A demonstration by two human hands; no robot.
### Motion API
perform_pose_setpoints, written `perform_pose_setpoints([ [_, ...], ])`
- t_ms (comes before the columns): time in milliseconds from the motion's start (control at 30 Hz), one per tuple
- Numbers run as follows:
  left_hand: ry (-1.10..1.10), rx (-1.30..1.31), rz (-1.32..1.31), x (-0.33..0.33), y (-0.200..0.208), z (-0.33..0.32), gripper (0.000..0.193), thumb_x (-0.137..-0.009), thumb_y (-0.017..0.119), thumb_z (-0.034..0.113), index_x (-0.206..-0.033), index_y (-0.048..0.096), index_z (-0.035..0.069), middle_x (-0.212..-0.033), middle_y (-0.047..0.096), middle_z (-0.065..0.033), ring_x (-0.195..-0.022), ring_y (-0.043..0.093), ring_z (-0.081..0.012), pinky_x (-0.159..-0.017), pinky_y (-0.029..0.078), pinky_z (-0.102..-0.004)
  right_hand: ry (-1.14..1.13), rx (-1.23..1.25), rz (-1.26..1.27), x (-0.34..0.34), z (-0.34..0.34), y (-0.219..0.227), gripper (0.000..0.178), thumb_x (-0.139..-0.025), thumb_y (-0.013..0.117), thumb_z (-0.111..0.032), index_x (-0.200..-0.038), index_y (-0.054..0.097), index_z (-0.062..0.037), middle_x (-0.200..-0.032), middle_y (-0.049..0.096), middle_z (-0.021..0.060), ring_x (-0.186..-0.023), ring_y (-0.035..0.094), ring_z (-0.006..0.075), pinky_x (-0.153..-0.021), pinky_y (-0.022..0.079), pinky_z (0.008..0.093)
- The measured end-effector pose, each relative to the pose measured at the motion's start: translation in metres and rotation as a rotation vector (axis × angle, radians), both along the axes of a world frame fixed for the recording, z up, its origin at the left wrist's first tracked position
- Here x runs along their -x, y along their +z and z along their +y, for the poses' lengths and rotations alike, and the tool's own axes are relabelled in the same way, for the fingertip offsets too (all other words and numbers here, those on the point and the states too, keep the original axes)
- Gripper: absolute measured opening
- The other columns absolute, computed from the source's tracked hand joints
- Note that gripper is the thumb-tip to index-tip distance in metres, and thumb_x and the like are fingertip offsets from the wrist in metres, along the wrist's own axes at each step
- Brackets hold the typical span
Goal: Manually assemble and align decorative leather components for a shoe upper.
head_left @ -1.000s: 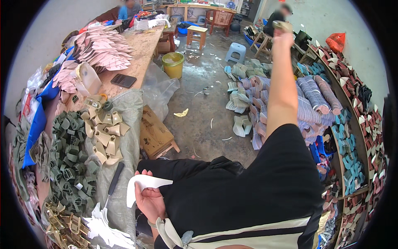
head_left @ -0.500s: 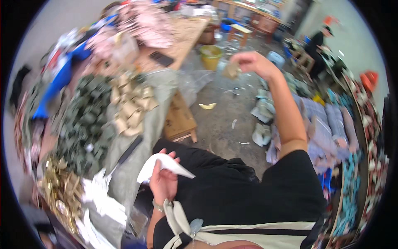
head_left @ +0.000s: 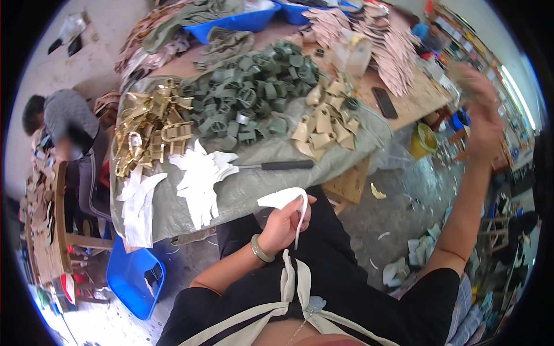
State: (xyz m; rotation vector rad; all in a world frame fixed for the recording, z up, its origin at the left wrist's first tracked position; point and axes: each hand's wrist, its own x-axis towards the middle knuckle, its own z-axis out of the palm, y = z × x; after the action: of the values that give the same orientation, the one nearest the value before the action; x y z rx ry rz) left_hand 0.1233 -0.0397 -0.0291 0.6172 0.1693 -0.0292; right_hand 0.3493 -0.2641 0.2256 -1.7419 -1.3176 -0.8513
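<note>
My left hand (head_left: 284, 222) is over my lap at the table's near edge, shut on a curved white cut piece (head_left: 283, 199) that hangs down past my fingers. A bangle sits on that wrist. My right hand (head_left: 482, 109) is raised high at the right, blurred, and seems to hold a small tan piece; I cannot tell for sure. On the grey cloth in front of my left hand lie a stack of white cut pieces (head_left: 199, 179) and a black-handled tool (head_left: 277, 165).
The table (head_left: 242, 190) carries piles of dark green pieces (head_left: 248, 95), gold pieces (head_left: 147, 130), tan pieces (head_left: 323, 127) and pink pieces (head_left: 381, 40). A phone (head_left: 385, 102) lies at its right. Another person (head_left: 69, 130) sits at the left. A blue bin (head_left: 135, 279) stands below.
The view has swung left so the table fills the frame. My right arm stays raised and has moved further right. My left hand still holds the white piece.
</note>
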Motion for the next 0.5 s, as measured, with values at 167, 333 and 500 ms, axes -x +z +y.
perform_pose_setpoints([
  [167, 0.126, -0.106, 0.139, 0.017, -0.004, 0.012, 0.031, -0.096, 0.042, 0.029, -0.101, 0.054, 0.000, -0.060, 0.039, 0.0003, -0.051, 0.035, -0.0104, -0.049, 0.029, -0.0240, 0.134, 0.231, 0.025, -0.029, 0.091, -0.084, 0.030, -0.070, 0.050, 0.013, -0.089, 0.063, -0.0051, -0.105, 0.059, 0.0078, -0.104, 0.056, 0.0235, -0.089, 0.043, 0.0305],
  [333, 0.258, -0.118, 0.224, 0.028, -0.015, 0.034, 0.030, -0.093, 0.048, 0.027, -0.092, 0.061, 0.000, -0.063, 0.050, -0.0009, -0.054, 0.044, -0.0085, -0.049, 0.035, -0.0229, 0.183, 0.253, 0.004, -0.065, 0.123, -0.148, 0.029, -0.069, 0.051, 0.012, -0.089, 0.062, -0.0053, -0.110, 0.058, 0.0102, -0.106, 0.056, 0.0270, -0.084, 0.045, 0.0300],
  [500, 0.403, -0.111, 0.203, 0.026, -0.018, 0.048, 0.023, -0.092, 0.052, 0.028, -0.076, 0.054, 0.011, -0.052, 0.039, 0.0046, -0.042, 0.028, -0.0068, -0.043, 0.021, -0.0243, 0.104, 0.063, 0.536, -0.104, 0.113, -0.178, 0.026, -0.074, 0.053, 0.008, -0.096, 0.063, -0.0035, -0.105, 0.061, 0.0064, -0.102, 0.057, 0.0180, -0.088, 0.043, 0.0288],
])
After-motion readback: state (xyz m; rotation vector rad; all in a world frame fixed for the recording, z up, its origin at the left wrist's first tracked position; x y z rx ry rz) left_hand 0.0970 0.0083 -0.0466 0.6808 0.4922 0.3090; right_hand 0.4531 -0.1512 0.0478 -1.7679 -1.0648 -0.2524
